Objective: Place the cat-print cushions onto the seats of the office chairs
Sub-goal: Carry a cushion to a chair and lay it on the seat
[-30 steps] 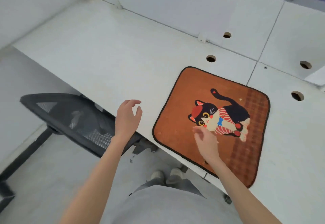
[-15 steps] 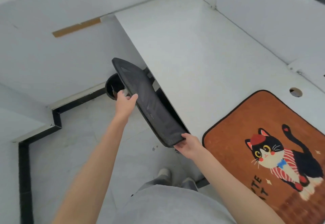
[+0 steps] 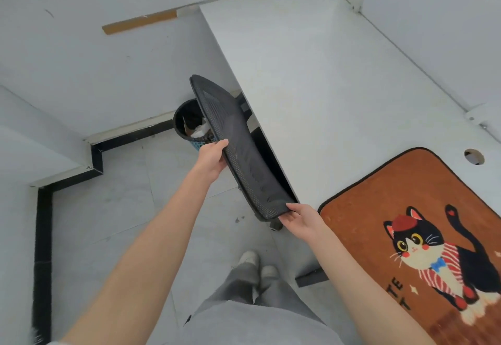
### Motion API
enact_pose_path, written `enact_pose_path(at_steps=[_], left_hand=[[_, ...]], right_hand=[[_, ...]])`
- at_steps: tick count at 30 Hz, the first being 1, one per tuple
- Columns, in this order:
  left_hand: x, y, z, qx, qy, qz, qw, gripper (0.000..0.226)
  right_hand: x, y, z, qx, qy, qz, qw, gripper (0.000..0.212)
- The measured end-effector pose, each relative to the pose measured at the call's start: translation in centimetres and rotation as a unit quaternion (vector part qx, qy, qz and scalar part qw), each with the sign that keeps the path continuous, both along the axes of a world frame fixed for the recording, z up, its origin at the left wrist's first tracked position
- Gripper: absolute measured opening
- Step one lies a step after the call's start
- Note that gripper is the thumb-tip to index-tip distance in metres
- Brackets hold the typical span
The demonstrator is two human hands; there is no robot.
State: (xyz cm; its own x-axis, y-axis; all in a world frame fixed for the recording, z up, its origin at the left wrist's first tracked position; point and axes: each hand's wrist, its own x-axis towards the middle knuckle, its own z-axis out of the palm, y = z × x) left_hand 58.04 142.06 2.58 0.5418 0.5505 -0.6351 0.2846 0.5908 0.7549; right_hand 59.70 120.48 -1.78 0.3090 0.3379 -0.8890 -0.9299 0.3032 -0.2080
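both hands are on the mesh chair back [image 3: 238, 152], chair mostly tucked under the white desk [image 3: 325, 87]. left hand [image 3: 211, 157] has fingers curled over the back's outer edge partway along; right hand [image 3: 301, 218] pinches the near end, thumb on top, fingers underneath. seat not visible, hidden under the desk.

orange cat-print cushion [image 3: 412, 236] lies flat on the desk top at the near right, just beside the right hand, not touched. part of it runs out of frame.

handling guess: cushion looks thin, soft and light, pile fabric with a bound dark edge, so it will flop if lifted by one corner. best grabbed at two opposite edges or two corners. not fragile, not slippery. chair likely rolls on casters, so pull gently.

black waste bin [image 3: 189, 125] stands on the floor beyond the chair back.
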Motion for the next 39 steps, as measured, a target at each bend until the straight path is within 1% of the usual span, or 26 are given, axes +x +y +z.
enact_pose_path(at_steps=[6, 11, 15, 18, 21, 24, 27, 31, 33, 37, 39], left_hand=[[-0.7, 0.0, 0.1, -0.005, 0.013, 0.013, 1.0, 0.016], [-3.1, -0.4, 0.0, -0.012, 0.013, 0.019, 1.0, 0.013], [-5.6, -0.5, -0.1, -0.02, 0.005, 0.024, 1.0, 0.014], [-7.8, -0.1, -0.2, -0.021, -0.012, 0.027, 0.999, 0.013], [-10.5, 0.9, -0.4, -0.016, -0.017, 0.015, 1.0, 0.007], [-13.5, 2.2, -0.5, -0.005, -0.011, 0.009, 1.0, 0.013], [-16.6, 3.8, -0.4, 0.017, -0.007, -0.008, 1.0, 0.017], [-20.1, 5.5, 0.1, 0.05, 0.009, -0.017, 0.999, 0.022], [-21.4, 6.3, 0.0, 0.061, 0.015, -0.021, 0.998, 0.022], [-23.3, 7.9, -0.3, 0.07, 0.031, -0.019, 0.997, 0.022], [-23.9, 8.5, -0.2, 0.076, 0.032, -0.022, 0.996, 0.023]], right_hand=[[-0.6, 0.1, 0.2, 0.005, 0.015, 0.004, 1.0, 0.037], [-2.0, -0.5, -0.2, -0.012, 0.004, 0.006, 1.0, 0.037], [-3.6, -0.5, -0.2, -0.039, -0.017, 0.027, 0.999, 0.025], [-5.6, -0.3, -0.3, -0.053, -0.025, 0.038, 0.998, 0.029], [-8.6, 0.6, 0.0, -0.052, -0.03, 0.035, 0.998, 0.027], [-12.3, 2.1, 0.4, -0.05, -0.005, 0.015, 0.999, 0.035], [-16.2, 4.1, 0.3, -0.061, 0.006, -0.003, 0.998, 0.033], [-20.6, 6.6, -0.2, -0.06, 0.004, -0.007, 0.998, 0.041], [-22.2, 7.9, -0.4, -0.073, 0.005, -0.006, 0.997, 0.045], [-24.0, 9.6, -0.3, -0.097, 0.008, 0.007, 0.995, 0.046], [-24.5, 10.2, -0.2, -0.092, 0.013, 0.015, 0.996, 0.049]])
